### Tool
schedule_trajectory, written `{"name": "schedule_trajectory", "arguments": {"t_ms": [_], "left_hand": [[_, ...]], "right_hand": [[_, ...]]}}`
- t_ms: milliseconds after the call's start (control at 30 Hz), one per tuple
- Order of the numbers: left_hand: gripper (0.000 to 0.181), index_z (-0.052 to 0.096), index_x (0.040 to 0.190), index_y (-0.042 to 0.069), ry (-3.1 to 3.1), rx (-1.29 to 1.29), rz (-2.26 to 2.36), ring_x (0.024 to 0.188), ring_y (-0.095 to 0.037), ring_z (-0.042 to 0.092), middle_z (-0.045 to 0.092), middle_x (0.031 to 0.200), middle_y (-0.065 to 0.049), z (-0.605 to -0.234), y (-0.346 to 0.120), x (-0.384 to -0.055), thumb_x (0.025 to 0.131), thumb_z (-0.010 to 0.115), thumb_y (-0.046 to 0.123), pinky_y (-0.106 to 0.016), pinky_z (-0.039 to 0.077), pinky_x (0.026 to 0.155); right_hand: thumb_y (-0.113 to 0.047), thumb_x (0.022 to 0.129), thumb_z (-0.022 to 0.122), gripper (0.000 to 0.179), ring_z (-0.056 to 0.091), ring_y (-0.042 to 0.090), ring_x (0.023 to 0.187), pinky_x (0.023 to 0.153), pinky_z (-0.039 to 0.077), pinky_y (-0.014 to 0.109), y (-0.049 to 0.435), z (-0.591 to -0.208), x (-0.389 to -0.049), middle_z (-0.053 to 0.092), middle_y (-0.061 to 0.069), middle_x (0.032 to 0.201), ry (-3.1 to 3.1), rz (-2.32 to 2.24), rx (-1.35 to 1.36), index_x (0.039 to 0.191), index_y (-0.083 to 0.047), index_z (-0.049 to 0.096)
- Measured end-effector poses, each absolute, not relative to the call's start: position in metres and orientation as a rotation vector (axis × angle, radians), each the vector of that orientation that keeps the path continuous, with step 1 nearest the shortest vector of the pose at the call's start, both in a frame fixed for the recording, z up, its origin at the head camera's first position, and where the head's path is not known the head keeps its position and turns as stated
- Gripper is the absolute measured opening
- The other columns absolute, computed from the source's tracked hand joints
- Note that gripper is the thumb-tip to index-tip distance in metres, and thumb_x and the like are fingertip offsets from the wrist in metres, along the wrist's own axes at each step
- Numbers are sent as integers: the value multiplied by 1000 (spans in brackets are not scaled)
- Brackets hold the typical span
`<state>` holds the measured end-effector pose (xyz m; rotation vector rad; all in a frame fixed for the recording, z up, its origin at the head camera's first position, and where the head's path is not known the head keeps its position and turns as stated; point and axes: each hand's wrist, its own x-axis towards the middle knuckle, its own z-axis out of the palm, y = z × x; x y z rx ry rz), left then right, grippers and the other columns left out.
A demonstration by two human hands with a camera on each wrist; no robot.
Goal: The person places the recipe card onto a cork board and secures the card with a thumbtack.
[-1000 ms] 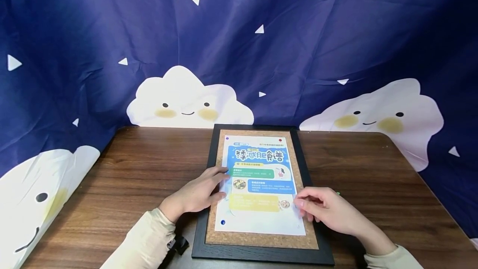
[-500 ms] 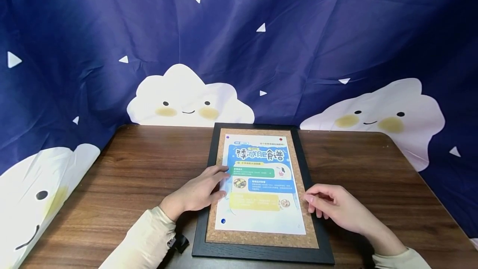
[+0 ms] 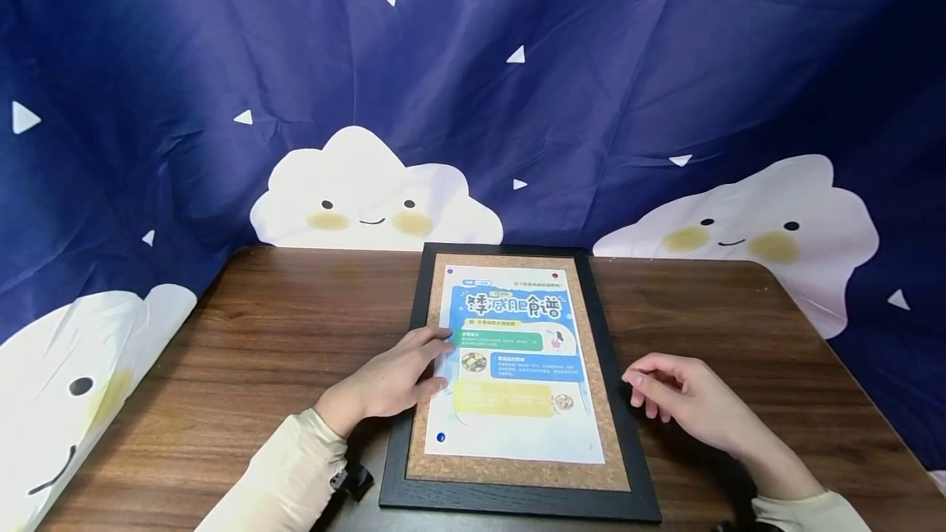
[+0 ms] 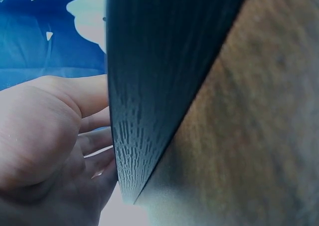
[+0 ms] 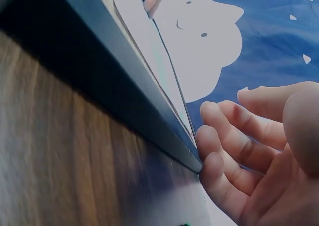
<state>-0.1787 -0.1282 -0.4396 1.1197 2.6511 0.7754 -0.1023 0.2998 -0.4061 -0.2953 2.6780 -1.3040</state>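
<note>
A printed poster lies on a cork board with a black frame. In the head view, a purple pushpin sits at its upper left corner, a red pushpin at the upper right and a blue pushpin at the lower left. My left hand rests across the frame's left side, fingertips on the poster's edge. My right hand hovers beside the frame's right side, fingers loosely curled. The right wrist view shows nothing between thumb and fingers.
The board lies on a brown wooden table. A dark blue curtain with white clouds hangs behind it. A small green thing shows at the bottom edge of the right wrist view, its kind unclear.
My right hand has drawn away to the right, from the poster's right edge to beyond the frame. The left hand and board have stayed in place.
</note>
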Motion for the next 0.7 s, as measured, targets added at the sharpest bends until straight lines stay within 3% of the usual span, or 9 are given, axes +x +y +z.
{"name": "schedule_trajectory", "arguments": {"t_ms": [500, 700], "left_hand": [[51, 54, 153, -6, 2670, 1067, 687, 156, -38, 40, 42, 168, -21, -427, -123, -172, 109, 65, 17, -53, 48, 117], [52, 54, 153, -6, 2658, 1127, 775, 155, -39, 40, 42, 167, -22, -441, -129, -179, 109, 65, 21, -53, 49, 115]], "right_hand": [[-12, 110, 61, 19, 64, 13, 65, 58, 55, 30, 315, -410, -106, 71, 3, 84, 2770, -1265, -151, 115, 1, 75], [-13, 110, 62, 19, 63, 13, 63, 56, 54, 30, 319, -412, -109, 71, 2, 82, 2816, -1259, -104, 111, 1, 75]]}}
